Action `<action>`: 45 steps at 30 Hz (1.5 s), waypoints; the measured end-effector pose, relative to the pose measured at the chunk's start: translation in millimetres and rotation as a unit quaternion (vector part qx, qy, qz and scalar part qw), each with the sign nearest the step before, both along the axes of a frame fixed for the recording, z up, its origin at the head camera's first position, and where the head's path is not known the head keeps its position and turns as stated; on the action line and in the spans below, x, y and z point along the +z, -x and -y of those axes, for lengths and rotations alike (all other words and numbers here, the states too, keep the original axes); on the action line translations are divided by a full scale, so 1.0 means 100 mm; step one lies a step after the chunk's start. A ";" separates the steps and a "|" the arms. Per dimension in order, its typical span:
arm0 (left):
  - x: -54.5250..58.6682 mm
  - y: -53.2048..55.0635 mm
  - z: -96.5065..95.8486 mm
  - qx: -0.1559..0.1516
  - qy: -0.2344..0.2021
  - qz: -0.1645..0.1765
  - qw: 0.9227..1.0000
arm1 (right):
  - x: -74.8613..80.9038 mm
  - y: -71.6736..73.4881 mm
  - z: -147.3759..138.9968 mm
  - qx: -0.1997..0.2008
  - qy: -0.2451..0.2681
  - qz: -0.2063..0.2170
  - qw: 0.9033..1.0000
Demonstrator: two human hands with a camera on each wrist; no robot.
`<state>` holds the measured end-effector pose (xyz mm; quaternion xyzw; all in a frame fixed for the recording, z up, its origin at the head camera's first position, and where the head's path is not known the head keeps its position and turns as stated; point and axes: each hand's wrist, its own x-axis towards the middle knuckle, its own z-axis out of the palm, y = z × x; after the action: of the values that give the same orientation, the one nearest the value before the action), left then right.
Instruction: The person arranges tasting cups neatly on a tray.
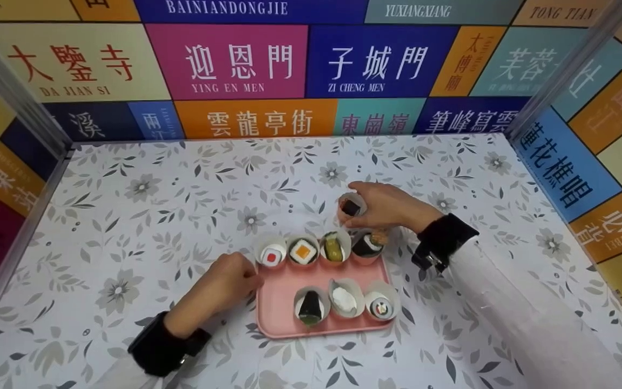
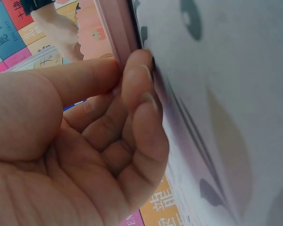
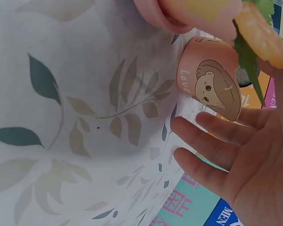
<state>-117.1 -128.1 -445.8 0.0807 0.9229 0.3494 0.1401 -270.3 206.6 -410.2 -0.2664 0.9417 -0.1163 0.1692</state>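
Observation:
My left hand (image 1: 228,281) pinches the left rim of a pink tray (image 1: 278,294) between thumb and fingers; the left wrist view shows the tray's edge (image 2: 118,30) there. Behind the tray's back right corner, my right hand (image 1: 384,206) holds a small pink cup (image 3: 210,70) with a cartoon girl printed on it. A dark sushi piece (image 1: 351,207) shows inside that cup. In the right wrist view the cup stands on the table, the other fingers (image 3: 207,141) spread beside it.
Several cups with toy-like sushi line the tray's back edge, among them an orange-centred square piece (image 1: 303,251) and a green-topped piece (image 1: 333,248). Along the front stand a dark cone (image 1: 310,308), a white piece (image 1: 345,300) and a round roll (image 1: 381,308). Printed panels (image 1: 235,65) wall the floral tabletop (image 1: 143,232).

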 end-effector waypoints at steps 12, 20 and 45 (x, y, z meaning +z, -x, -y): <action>0.00 -0.01 0.00 0.011 -0.003 0.008 1.000 | -0.04 0.02 0.05 0.022 0.056 0.006 0.998; 0.01 0.00 0.00 0.006 0.003 0.004 1.000 | -0.08 0.03 0.01 0.013 0.086 -0.002 0.996; 0.02 -0.01 -0.01 0.010 0.002 0.008 1.000 | -0.13 0.08 -0.02 -0.003 0.072 0.001 0.997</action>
<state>-116.5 -127.6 -443.9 0.0681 0.9231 0.3498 0.1445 -278.6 208.6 -423.3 -0.2750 0.9315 -0.1846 0.1506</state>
